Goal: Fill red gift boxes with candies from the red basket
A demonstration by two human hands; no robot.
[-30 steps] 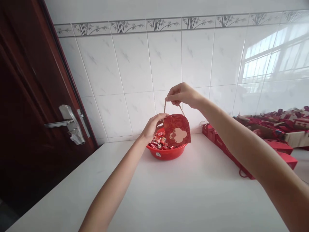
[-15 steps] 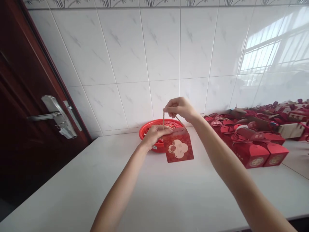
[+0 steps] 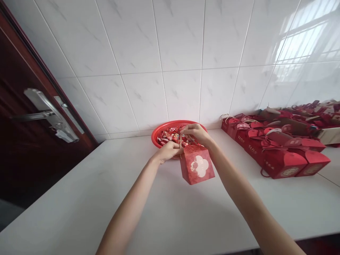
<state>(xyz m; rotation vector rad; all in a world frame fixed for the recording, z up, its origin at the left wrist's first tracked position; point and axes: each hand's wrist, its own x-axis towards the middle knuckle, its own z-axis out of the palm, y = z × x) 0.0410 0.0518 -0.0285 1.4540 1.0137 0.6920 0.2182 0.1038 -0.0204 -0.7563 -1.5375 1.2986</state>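
Note:
A red gift box (image 3: 198,167) with a pale flower-shaped print is held above the white counter, slightly tilted, one side panel showing. My right hand (image 3: 198,134) pinches its twisted cord handle (image 3: 181,141) from above. Fingers of my left hand (image 3: 170,151) are closed at the box's upper left edge, around the lower end of the cord. Just behind the box stands a red plastic basket (image 3: 154,136), partly covered by both hands. Wrapped candies (image 3: 170,135) in red wrappers lie inside it.
Several red gift boxes (image 3: 288,164) stand in rows on the counter (image 3: 111,198) to the right, against the tiled wall (image 3: 183,92). A dark red door (image 3: 16,81) with a metal handle (image 3: 42,115) is at the left.
My right hand has lowered toward the box, and the flat-looking box now shows its side panel, opened into a fuller shape. The view has tilted downward.

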